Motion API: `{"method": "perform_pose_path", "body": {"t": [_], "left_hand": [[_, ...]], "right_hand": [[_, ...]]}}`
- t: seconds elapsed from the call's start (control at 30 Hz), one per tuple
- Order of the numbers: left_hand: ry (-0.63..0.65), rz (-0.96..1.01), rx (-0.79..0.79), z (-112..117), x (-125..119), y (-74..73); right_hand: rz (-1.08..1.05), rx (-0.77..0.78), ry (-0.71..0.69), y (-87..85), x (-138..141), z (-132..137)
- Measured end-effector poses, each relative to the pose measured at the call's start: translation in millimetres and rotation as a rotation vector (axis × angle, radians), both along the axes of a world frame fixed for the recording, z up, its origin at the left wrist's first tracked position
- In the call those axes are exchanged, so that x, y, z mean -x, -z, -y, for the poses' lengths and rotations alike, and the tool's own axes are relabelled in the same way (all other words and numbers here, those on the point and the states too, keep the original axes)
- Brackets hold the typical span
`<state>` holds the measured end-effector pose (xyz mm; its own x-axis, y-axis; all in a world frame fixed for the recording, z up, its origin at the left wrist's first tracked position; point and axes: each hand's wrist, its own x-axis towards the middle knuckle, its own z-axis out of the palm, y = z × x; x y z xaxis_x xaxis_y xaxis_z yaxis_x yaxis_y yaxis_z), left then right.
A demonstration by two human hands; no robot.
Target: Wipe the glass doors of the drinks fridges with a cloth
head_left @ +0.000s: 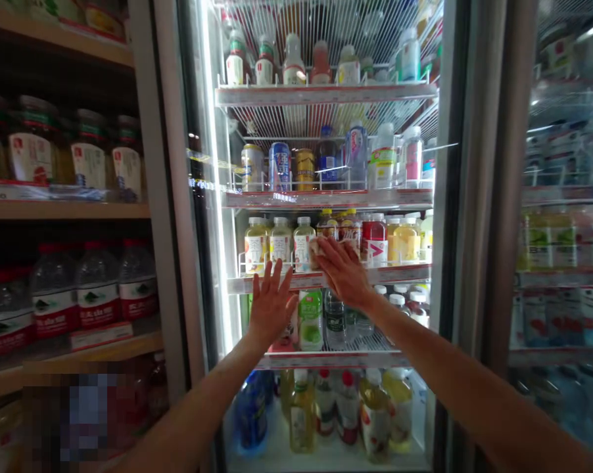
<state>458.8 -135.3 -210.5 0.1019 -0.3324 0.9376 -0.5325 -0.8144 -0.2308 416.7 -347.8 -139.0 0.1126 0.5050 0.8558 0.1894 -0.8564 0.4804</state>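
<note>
Presently, a person faces a lit drinks cooler, both arms stretched out toward its glass door [283, 196]. Right hand [346, 272]: fingers nearly straight, drawn together over a pale cloth [317, 253], holding it flat to the glass; thumb hidden. The cloth lies level with the third shelf down, bunched edges showing on both sides of the fingers, in front of yellow-capped bottles [327, 225]. Left hand [274, 305]: spread wide, nothing held, raised lower and to the left of the cloth, palm toward the pane; whether it touches cannot be told.

Surface: clear enough to read labels through, with small bright reflections near the left edge and a thin streak at upper right. A white light strip [216, 197] runs down inside the left edge. Wire shelves carry bottles and cans; more bottles stand at the bottom.

Room: wood-edged shelving [64, 210] on the left, red-capped water bottles [97, 282] among its stock. Beyond a metal upright [491, 197] on the right, another stocked section, dimmer.
</note>
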Motion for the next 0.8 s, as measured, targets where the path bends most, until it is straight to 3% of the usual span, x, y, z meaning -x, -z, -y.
{"method": "perform_pose_path", "body": {"t": [0.03, 0.13, 0.17, 0.27, 0.33, 0.4, 0.47, 0.53, 0.57, 0.63, 0.67, 0.73, 0.8], "left_hand": [[0.006, 0.0, -0.007, -1, -1, 0.1], [0.039, -0.01, -0.015, -3, -2, 1.4], [0.062, -0.02, -0.005, -4, -2, 1.8], [0.195, -0.082, 0.08, -2, 4, -1.2], [0.338, -0.166, 0.23, 3, 12, -8.8], [0.473, -0.293, 0.448, 15, 22, -20.7], [0.576, -0.417, 0.604, 32, 33, -34.2], [0.646, -0.491, 0.636, 51, 42, -46.0], [0.668, -0.503, 0.633, 58, 44, -50.7], [0.68, -0.488, 0.659, 63, 45, -58.9], [0.671, -0.459, 0.685, 58, 43, -63.3], [0.609, -0.335, 0.725, 32, 33, -74.9], [0.466, -0.146, 0.709, -6, 17, -90.2]], "right_hand": [[0.028, -0.059, -0.001, -2.6, 0, 2], [0.174, -0.477, -0.019, -16.1, -1, 6], [0.166, -0.549, -0.065, -18.2, -2, 4], [-0.041, -0.538, -0.375, -11.1, -1, -18], [-0.124, -0.546, -0.542, -1.5, 2, -38], [-0.16, -0.734, -0.726, 5.0, 5, -57], [-0.328, -1.017, -0.999, 7.1, 8, -73], [-0.623, -1.252, -1.272, 6.3, 9, -87], [-0.761, -1.301, -1.34, 5.3, 11, -93], [-0.908, -1.29, -1.356, 1.8, 15, -100], [-0.897, -1.23, -1.294, -1.2, 18, -100], [-0.712, -1.008, -1.047, -9.9, 26, -89], [-0.387, -0.728, -0.709, -20.3, 33, -62]]}}
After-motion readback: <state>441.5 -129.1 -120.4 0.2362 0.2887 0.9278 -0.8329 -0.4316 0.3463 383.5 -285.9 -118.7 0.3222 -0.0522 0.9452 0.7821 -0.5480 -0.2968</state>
